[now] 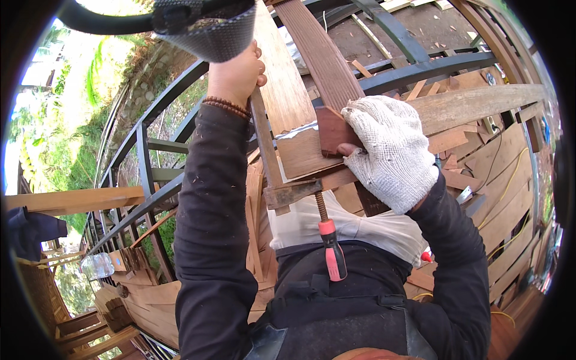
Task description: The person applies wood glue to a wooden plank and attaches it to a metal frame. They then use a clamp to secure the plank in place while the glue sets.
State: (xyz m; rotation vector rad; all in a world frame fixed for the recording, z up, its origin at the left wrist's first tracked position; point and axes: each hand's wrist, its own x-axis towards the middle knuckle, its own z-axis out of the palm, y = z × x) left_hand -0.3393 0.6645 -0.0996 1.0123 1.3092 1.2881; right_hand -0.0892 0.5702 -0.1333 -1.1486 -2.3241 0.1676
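Your bare left hand (235, 75) is wrapped around the upright bar of the clamp (282, 174), while your gloved right hand (393, 150) pinches a dark wood block (332, 131) against the plank's (300, 153) edge. The block looks stiff and light; grip its flat faces.

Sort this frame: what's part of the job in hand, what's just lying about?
In hand:
- bare left hand gripping the steel bar of the clamp
- white knit-gloved right hand on a dark reddish wood block
- pale wooden plank
- clamp's red-and-black screw handle

Lying about:
- loose timber offcuts
- yellow cable
- dark metal railing
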